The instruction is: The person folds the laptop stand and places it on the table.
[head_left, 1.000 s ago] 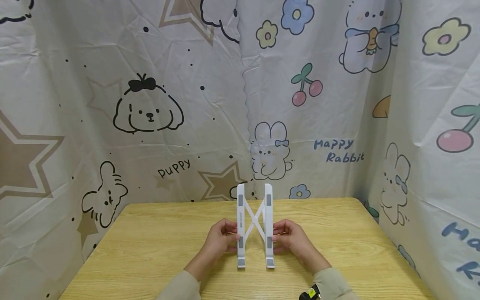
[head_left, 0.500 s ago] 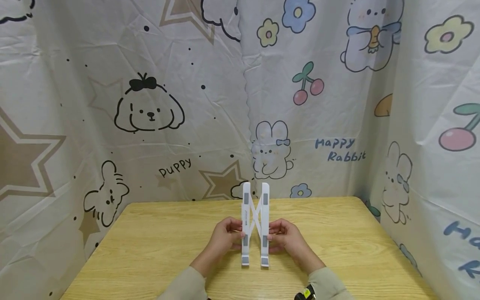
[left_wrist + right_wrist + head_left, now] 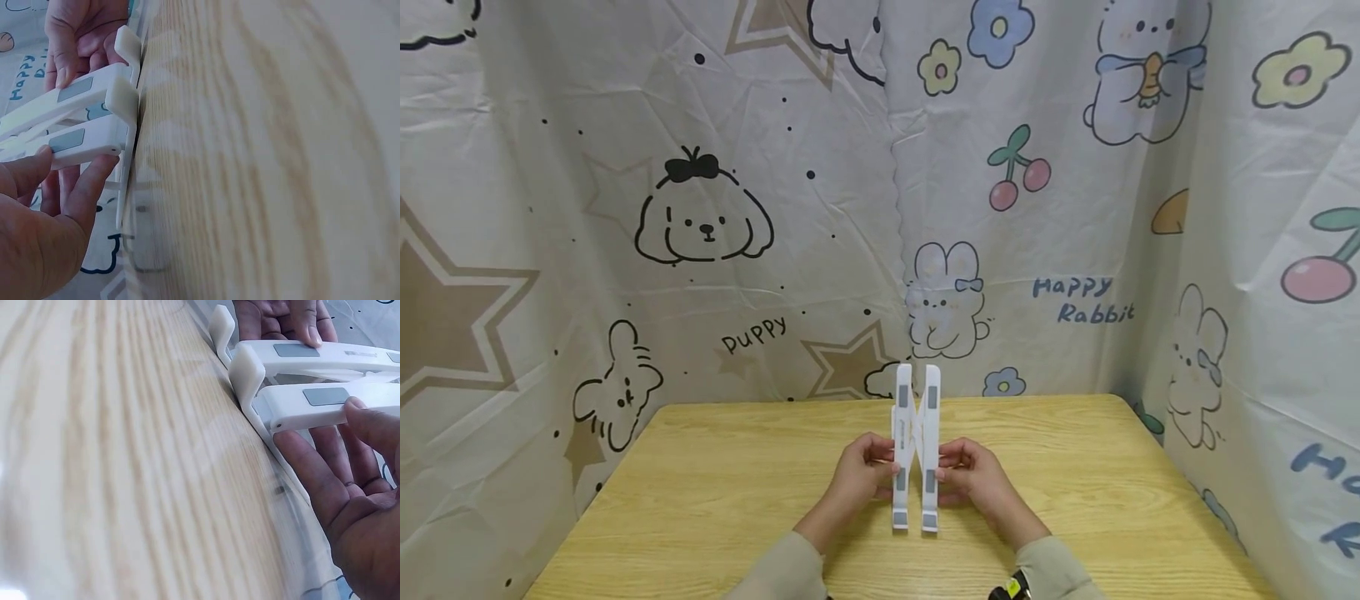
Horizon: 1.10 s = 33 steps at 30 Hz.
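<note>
Laptop stand (image 3: 931,429), white, was found midway between the two hands, over the wooden table (image 3: 737,483); whether its underside was touching the tabletop could not be told. Long axis ran straight away from the person, the lipped ends near, the far ends seen against the patterned curtain (image 3: 820,275).

Left bar (image 3: 901,458) was pinched by the left hand (image 3: 861,471), right bar (image 3: 930,442) by the right hand (image 3: 976,473). Neither hand was nearer: each was in contact with its own bar, from the outer side. In both wrist views, thumbs were laid on the top faces beside the grey patches (image 3: 67,140), with fingers tucked beneath. Both grips were placed towards the lipped ends, well short of the far tips.

Bars were noted as nearly parallel, a narrow gap being left between them, with crossing struts (image 3: 916,425) partly hidden there. That gap, lying across the long axis, was judged to be the relation on which any further move turned: sideways pressure would be needed evenly from both hands, or skewing could be expected.
</note>
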Tool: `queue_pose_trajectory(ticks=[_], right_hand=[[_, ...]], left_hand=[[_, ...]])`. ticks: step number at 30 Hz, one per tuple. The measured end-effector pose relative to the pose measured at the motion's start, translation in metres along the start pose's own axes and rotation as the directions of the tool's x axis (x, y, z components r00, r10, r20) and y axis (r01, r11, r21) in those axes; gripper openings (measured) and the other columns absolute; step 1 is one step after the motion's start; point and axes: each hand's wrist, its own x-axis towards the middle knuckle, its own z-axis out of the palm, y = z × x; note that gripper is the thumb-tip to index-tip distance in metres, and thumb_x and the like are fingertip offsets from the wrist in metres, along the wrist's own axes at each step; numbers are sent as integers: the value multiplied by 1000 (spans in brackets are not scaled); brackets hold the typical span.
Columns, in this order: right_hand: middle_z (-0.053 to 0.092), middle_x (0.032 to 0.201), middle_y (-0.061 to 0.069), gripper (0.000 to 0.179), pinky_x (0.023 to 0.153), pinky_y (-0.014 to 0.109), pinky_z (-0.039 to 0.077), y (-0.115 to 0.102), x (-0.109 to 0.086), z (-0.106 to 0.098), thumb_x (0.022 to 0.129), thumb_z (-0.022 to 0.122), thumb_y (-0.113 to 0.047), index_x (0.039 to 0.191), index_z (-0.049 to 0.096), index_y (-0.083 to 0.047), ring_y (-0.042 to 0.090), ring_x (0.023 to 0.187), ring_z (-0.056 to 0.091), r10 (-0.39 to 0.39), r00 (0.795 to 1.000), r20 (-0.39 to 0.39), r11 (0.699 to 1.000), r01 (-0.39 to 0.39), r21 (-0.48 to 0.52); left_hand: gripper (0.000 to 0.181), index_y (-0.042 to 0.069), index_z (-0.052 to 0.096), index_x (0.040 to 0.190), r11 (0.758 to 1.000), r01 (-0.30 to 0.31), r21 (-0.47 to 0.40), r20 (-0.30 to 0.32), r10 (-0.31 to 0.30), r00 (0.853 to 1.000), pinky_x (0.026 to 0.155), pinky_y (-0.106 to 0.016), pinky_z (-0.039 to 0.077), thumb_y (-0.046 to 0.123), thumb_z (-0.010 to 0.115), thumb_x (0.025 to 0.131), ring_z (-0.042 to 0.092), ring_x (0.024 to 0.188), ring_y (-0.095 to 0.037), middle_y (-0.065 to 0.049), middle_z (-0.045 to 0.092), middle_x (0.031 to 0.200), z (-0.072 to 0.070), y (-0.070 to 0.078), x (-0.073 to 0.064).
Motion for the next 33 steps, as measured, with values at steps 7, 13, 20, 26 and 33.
queue_pose_trajectory(ticks=[7, 13, 20, 26, 33], right_hand=[[62, 107, 15, 39, 74, 54, 63, 1, 0, 2, 91, 73, 2, 126, 55, 4, 26, 90, 69, -2, 1000, 11, 1000, 2, 4], [62, 106, 14, 38, 74, 55, 63, 3, 1, 5, 91, 73, 1, 125, 55, 4, 24, 89, 69, -19, 1000, 13, 1000, 19, 6], [62, 106, 14, 35, 74, 54, 63, 4, 4, 8, 92, 71, 2, 124, 56, 5, 24, 89, 70, -40, 999, 14, 999, 40, 22], [62, 107, 16, 35, 76, 52, 64, -1, 2, 11, 92, 72, 1, 124, 57, 4, 23, 89, 69, -51, 999, 17, 998, 51, -42], [72, 104, 12, 25, 70, 33, 61, -26, 10, -1, 91, 78, -11, 113, 71, -2, 16, 84, 67, -130, 987, 96, 884, 159, -441]], left_hand=[[31, 0, 61, 122, 1000, -27, -4, 13, 27, 1000, 67, -49, 64, -6, 69, 93, 61, 88, -18, -16, 61, 110, 6, 0, 0], [28, 0, 62, 119, 999, -35, -27, 20, 36, 999, 67, -47, 64, -6, 69, 92, 61, 88, -18, -14, 61, 107, 9, -1, 3], [23, -3, 62, 115, 998, -64, -8, 6, 64, 998, 68, -47, 64, -6, 69, 93, 59, 86, -17, -14, 60, 102, 12, -2, 4], [23, -3, 62, 115, 998, -54, 24, -6, 54, 999, 71, -47, 64, -3, 69, 94, 58, 87, -18, -13, 60, 103, 11, -1, 2], [27, -5, 64, 118, 992, -35, 118, -8, 36, 999, 73, -39, 64, -4, 70, 91, 63, 90, -19, -16, 65, 105, 7, 5, -10]])
